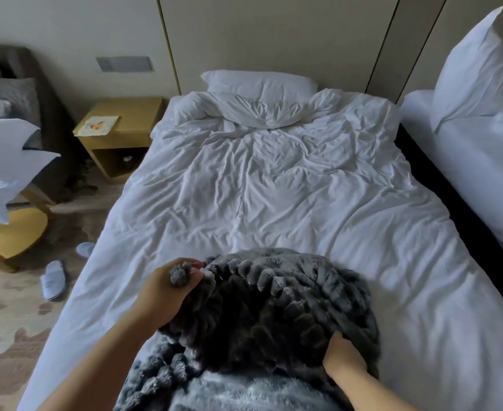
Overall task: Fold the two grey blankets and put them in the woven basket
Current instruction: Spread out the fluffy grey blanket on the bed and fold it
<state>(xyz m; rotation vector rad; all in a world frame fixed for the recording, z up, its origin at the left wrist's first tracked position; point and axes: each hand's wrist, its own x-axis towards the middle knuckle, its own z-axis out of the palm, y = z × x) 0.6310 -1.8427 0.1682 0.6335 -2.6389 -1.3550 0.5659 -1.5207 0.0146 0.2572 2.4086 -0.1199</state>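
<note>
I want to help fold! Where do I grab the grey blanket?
Probably the grey blanket at a corner of its pom-pom edge, from the foot of the bed. It lies bunched, so its middle would sag; the left hand pinches one such corner.

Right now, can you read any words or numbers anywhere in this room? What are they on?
No words or numbers can be read anywhere here.
The paper on the nightstand: a coloured picture, any writing too blurred to read.
The wall panel: no readable marks.
The grey blanket and white bedding: no label shows.
</note>
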